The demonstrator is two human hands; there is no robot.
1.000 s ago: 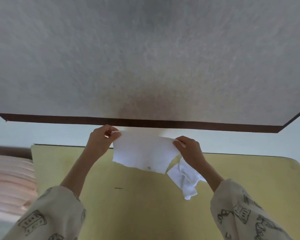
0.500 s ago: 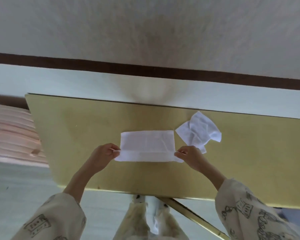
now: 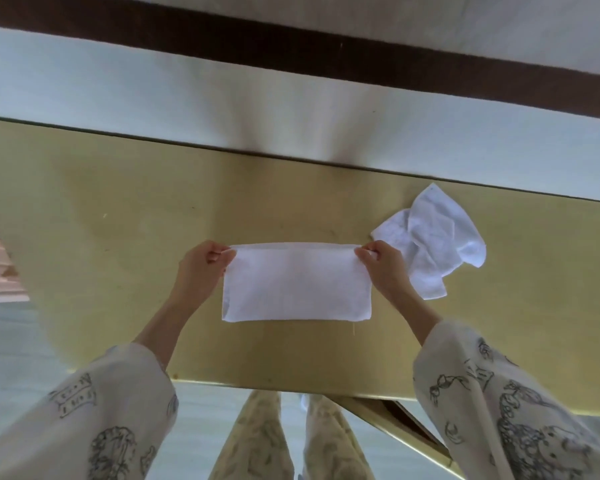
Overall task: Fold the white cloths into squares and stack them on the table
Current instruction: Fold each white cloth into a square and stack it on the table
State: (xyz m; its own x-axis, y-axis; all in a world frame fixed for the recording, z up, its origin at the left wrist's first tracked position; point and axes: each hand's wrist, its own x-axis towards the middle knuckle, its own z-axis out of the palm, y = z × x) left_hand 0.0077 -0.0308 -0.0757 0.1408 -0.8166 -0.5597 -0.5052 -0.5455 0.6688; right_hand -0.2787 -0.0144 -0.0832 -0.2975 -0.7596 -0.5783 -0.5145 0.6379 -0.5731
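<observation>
Head view: a folded white cloth (image 3: 297,282) lies flat on the yellow counter (image 3: 118,209) as a wide rectangle, long edges running left to right, roughly centred in front of the person. The left hand (image 3: 205,268) pinches the cloth's far left corner — fingers curled, thumb and fingertips closed on the fabric. The right hand (image 3: 383,266) does the same at the far right corner, grip closed on the cloth edge. Both hands sit at the far long edge; the near edge rests on the counter, untouched.

A second white cloth (image 3: 433,240), crumpled and unfolded, lies on the counter just beside the right hand, to its right and slightly farther back. Whether it touches the hand or the folded cloth — cannot tell; it looks very close to the hand.

Both forearms come up from the bottom corners in pale sleeves (image 3: 94,414) with dark line drawings. Below the counter's near edge, the person's legs in patterned trousers (image 3: 257,441) show, with a gold-coloured counter leg (image 3: 399,427) angling to the right. Behind the counter runs a pale wall with a dark brown band (image 3: 291,43) across it.
</observation>
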